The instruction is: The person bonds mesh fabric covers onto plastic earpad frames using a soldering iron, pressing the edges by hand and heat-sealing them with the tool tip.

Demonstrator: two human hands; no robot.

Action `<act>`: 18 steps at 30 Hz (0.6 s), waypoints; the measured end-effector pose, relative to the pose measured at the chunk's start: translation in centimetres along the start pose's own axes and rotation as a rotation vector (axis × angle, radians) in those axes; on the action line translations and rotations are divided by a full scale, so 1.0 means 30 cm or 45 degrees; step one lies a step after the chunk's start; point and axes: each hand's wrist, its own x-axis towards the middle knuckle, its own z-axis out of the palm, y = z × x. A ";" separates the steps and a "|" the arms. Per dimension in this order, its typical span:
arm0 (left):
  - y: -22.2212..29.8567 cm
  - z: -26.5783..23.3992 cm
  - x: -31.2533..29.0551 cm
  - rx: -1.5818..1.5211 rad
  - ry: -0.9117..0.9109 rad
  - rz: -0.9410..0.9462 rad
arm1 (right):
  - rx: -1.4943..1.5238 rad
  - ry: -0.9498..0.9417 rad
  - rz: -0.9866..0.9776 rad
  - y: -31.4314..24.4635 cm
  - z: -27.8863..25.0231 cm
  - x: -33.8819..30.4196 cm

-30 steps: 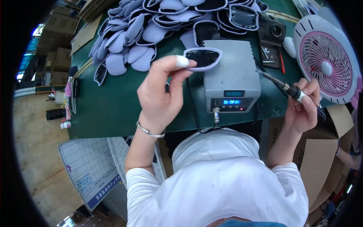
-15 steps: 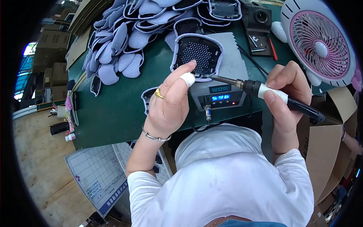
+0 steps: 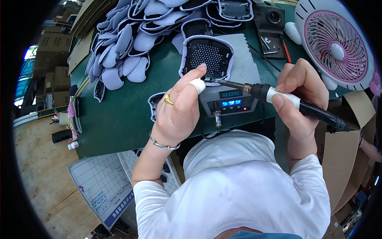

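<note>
My right hand [image 3: 304, 93] grips a soldering iron [image 3: 260, 91] by its white-wrapped handle. Its metal shaft points left, and the tip meets the lower edge of a curved black perforated panel [image 3: 207, 55] edged in lilac mesh fabric. My left hand [image 3: 178, 109], with white tape on one digit and a gold ring, is closed on that lower edge. One fingertip lies on the panel's inner face. The left hand covers the exact contact point. Under and beside the panel sits a grey soldering station [image 3: 248, 69] with a lit blue display.
A heap of lilac fabric pieces [image 3: 127, 44] lies at far left. One more panel [image 3: 154, 105] rests left of my left hand. A black iron stand [image 3: 274, 18], a red-handled tool [image 3: 287, 51] and a pink-white fan [image 3: 336, 49] stand at far right. Cardboard boxes [image 3: 342, 159] flank the table's right side.
The iron's handle end has dipped slightly down and right, with my right hand shifting a little. My left hand and the panel stay almost where they were.
</note>
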 end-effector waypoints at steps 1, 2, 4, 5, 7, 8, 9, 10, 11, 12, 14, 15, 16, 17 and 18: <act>0.002 0.003 0.001 -0.006 0.004 -0.013 | -0.010 -0.019 0.008 -0.003 0.006 -0.001; 0.004 0.005 0.002 -0.011 0.008 -0.027 | -0.020 -0.037 0.016 -0.005 0.010 -0.002; 0.006 0.005 0.004 -0.017 0.011 -0.039 | -0.030 -0.054 0.025 -0.005 0.006 0.000; 0.006 0.004 0.004 -0.024 0.000 -0.049 | -0.025 -0.058 0.003 -0.003 -0.006 0.004; 0.005 0.002 0.004 -0.040 -0.019 -0.070 | -0.015 -0.067 -0.041 0.003 -0.034 0.013; 0.003 0.000 0.004 -0.049 -0.028 -0.080 | -0.011 -0.072 -0.063 0.006 -0.042 0.016; 0.005 0.002 0.009 -0.053 -0.026 -0.078 | -0.017 -0.071 -0.064 0.008 -0.051 0.019; 0.006 0.002 0.015 -0.025 -0.026 -0.044 | 0.009 -0.010 -0.078 0.011 -0.059 0.020; 0.006 0.002 0.020 0.003 -0.027 -0.011 | 0.035 0.052 -0.092 0.015 -0.066 0.021; 0.006 0.002 0.026 0.031 -0.027 0.023 | 0.060 0.113 -0.105 0.018 -0.071 0.022; 0.004 0.000 0.033 0.057 -0.029 0.058 | 0.084 0.177 -0.119 0.024 -0.076 0.018; 0.001 -0.003 0.035 0.075 -0.055 0.067 | 0.078 0.114 -0.108 0.026 -0.075 0.013; -0.002 -0.005 0.038 0.094 -0.081 0.076 | 0.073 0.052 -0.096 0.028 -0.074 0.009; -0.004 -0.007 0.042 0.114 -0.108 0.086 | 0.068 -0.010 -0.086 0.030 -0.074 0.005; -0.003 -0.007 0.046 0.135 -0.134 0.096 | 0.064 -0.072 -0.075 0.030 -0.076 0.003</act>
